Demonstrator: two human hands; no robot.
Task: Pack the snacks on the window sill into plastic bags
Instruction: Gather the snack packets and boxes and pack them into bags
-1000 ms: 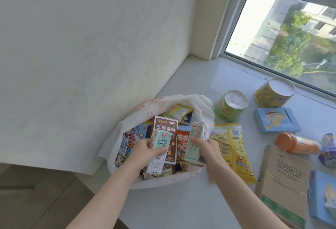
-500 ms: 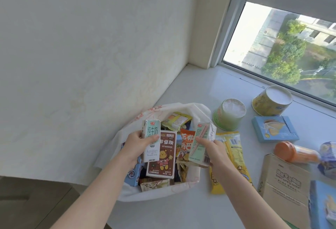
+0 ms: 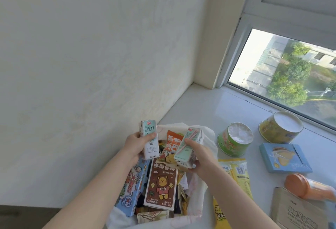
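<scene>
Milk carton 1 [image 3: 149, 138]: upright, over the bag, in L hand [image 3: 135, 147], fingers wrapped round it.
Milk carton 2 [image 3: 187, 148]: tilted, over the bag, R hand [image 3: 201, 157] fingers gripping its lower end.
Plastic bag [image 3: 209, 137]: white, open, on window sill [image 3: 200, 105] by wall; holds bear box [image 3: 160, 185], orange packet [image 3: 172, 143], other snacks.
Sill, R of bag: yellow packet [image 3: 236, 174] just beside it; green cup [image 3: 234, 138], yellow cup [image 3: 280, 128], blue box [image 3: 283, 157], orange bottle [image 3: 305, 187].

The milk carton [image 3: 149, 138] in my left hand [image 3: 136, 145] and the green carton [image 3: 187, 148] in my right hand [image 3: 201, 157] are smooth coated paper. The bag [image 3: 209, 137] is thin, crinkled white plastic. The window sill [image 3: 209, 105] is glossy; the wall [image 3: 81, 56] on the left is matt and faintly rough.
</scene>
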